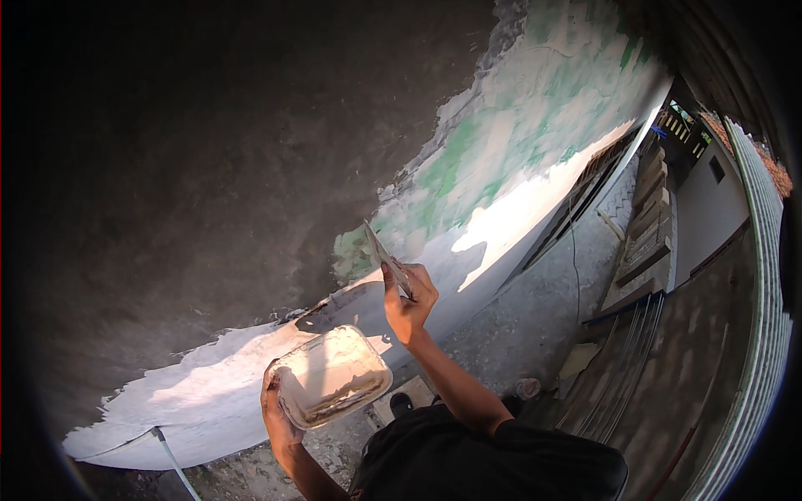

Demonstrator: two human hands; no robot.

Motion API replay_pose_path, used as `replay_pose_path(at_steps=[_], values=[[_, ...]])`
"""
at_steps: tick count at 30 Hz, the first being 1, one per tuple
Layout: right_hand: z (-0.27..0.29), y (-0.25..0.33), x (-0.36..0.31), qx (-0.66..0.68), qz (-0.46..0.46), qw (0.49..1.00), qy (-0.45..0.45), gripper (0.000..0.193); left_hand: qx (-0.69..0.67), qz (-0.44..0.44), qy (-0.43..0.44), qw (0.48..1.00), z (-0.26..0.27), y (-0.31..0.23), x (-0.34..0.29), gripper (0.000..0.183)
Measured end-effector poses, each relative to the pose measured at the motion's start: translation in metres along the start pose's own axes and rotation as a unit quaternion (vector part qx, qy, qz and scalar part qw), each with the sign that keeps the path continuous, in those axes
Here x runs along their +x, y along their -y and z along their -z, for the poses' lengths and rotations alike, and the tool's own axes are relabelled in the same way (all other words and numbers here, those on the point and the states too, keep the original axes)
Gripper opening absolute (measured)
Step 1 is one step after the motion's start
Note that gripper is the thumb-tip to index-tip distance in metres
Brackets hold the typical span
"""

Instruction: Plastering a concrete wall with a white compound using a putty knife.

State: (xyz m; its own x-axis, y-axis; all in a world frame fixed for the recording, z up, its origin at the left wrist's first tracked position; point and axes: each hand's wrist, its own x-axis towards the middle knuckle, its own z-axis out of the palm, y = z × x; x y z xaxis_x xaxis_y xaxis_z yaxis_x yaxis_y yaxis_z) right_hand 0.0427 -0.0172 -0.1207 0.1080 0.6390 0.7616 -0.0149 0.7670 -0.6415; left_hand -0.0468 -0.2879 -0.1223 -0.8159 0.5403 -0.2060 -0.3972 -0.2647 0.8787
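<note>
My right hand (pixel 411 307) grips a putty knife (pixel 383 253), its fingers closed round the handle end. The blade's tip is at the wall, next to a pale green patch (pixel 351 250) where the smeared coat meets bare grey. Lower down, my left hand (pixel 279 411) holds a rectangular plastic tub (pixel 355 403) by its left side, with the fingers partly hidden beneath. Off-white putty (pixel 330 363) lies in the tub and sticks to its inner walls. I cannot tell whether any putty is on the blade.
Dark bare wall (pixel 209 192) fills the upper left; white and green coating (pixel 518 125) runs up to the right. Below is rough concrete ground (pixel 535 317). Stacked boards (pixel 647 234) and thin rods (pixel 622 359) lie at right, near a corrugated sheet (pixel 764 250). A pale pole (pixel 171 459) stands lower left.
</note>
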Motion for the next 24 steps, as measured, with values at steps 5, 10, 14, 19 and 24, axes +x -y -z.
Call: replay_pose_path(at_steps=[5, 10, 14, 19, 24], values=[[0.005, -0.025, 0.038, -0.068, 0.016, 0.99, -0.121, 0.012, -0.003, 0.002, 0.005, 1.0, -0.004, 0.003, -0.001, 0.047], [-0.035, -0.005, 0.009, -0.095, 0.042, 0.993, -0.049, 0.032, -0.005, 0.014, 0.005, 1.0, -0.017, -0.002, -0.002, 0.046], [-0.031, 0.01, -0.016, -0.011, 0.025, 1.0, -0.011, 0.042, -0.018, 0.024, 0.021, 0.999, -0.023, -0.006, 0.001, 0.046], [0.003, -0.001, -0.02, 0.056, -0.092, 0.994, -0.034, 0.027, -0.028, 0.015, -0.002, 1.0, -0.019, -0.003, 0.005, 0.045], [0.002, -0.033, -0.006, -0.018, -0.114, 0.988, -0.105, 0.01, 0.009, 0.015, 0.039, 0.999, -0.025, -0.002, 0.006, 0.057]])
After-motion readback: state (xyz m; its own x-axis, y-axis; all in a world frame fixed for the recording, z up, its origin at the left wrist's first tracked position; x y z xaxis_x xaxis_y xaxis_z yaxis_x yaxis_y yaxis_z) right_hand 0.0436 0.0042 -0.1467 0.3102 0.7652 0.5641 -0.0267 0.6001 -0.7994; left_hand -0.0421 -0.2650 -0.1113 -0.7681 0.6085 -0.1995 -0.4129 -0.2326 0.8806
